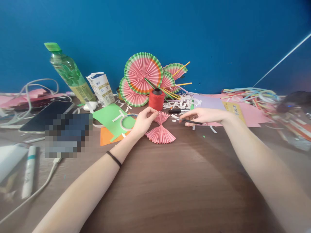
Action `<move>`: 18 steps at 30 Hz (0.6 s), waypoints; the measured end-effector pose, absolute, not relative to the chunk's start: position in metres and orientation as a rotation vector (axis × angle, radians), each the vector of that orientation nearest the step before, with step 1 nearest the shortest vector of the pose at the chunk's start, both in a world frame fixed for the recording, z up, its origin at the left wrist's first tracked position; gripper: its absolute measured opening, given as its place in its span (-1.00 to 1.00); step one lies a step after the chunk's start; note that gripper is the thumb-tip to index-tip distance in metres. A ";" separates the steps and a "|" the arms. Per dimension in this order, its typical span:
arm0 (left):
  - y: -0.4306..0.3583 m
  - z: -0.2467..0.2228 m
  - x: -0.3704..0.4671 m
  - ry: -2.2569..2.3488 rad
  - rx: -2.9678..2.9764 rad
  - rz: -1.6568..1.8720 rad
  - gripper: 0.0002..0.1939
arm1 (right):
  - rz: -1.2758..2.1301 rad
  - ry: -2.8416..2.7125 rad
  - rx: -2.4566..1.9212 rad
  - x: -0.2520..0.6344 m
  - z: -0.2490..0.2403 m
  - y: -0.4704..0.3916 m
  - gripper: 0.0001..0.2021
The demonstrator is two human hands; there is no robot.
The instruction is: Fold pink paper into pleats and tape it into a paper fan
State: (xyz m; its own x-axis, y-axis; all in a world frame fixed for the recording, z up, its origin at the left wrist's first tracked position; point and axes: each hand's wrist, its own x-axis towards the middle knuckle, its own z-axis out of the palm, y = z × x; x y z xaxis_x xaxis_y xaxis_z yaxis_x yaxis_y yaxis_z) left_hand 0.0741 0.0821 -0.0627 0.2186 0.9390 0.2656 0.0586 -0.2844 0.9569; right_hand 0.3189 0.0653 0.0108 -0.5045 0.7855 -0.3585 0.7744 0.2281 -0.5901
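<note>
A pleated pink paper piece (160,134), pinched in at its middle like a bow, lies on the brown table (170,181). My left hand (145,120) has its fingers closed at the upper left edge of the bow, beside a red thread spool (156,101). What those fingertips grip is too small to make out. To the right, my right hand (196,116) is closed on dark-handled scissors (194,122), whose blades point left. A black pen (175,111) lies just behind the blades.
Folded paper fans (143,72) lean on the blue wall behind the spool. Left are a tape roll (122,124), green paper (104,116), a carton (101,89), a bottle (70,76) and a phone (47,116). Right are pink sheets (257,113) and paper strips (255,94).
</note>
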 end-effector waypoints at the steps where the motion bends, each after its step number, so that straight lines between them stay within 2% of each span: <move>1: 0.082 -0.061 0.073 0.990 1.549 1.242 -0.84 | 1.107 -2.456 -1.596 0.322 0.012 0.067 -0.49; 8: 0.084 -0.055 0.070 1.010 1.387 1.330 -0.84 | 0.614 -2.351 -2.044 0.338 0.017 0.075 -0.56; 15: 0.090 -0.040 0.062 0.927 1.022 1.402 -0.91 | 0.472 -2.323 -2.294 0.338 0.013 0.073 -0.67; 18: 0.097 -0.031 0.052 0.940 0.803 1.397 -0.91 | 0.431 -2.338 -2.292 0.342 0.008 0.075 -0.78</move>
State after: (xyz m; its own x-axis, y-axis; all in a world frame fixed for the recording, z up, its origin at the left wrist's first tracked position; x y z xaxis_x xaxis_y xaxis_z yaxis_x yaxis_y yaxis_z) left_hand 0.0525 0.0975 -0.0315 -0.0516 0.9965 -0.0664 -0.4366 0.0373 0.8989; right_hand 0.3415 0.0747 0.0080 -0.0301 0.9556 -0.2931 0.9973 0.0092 -0.0725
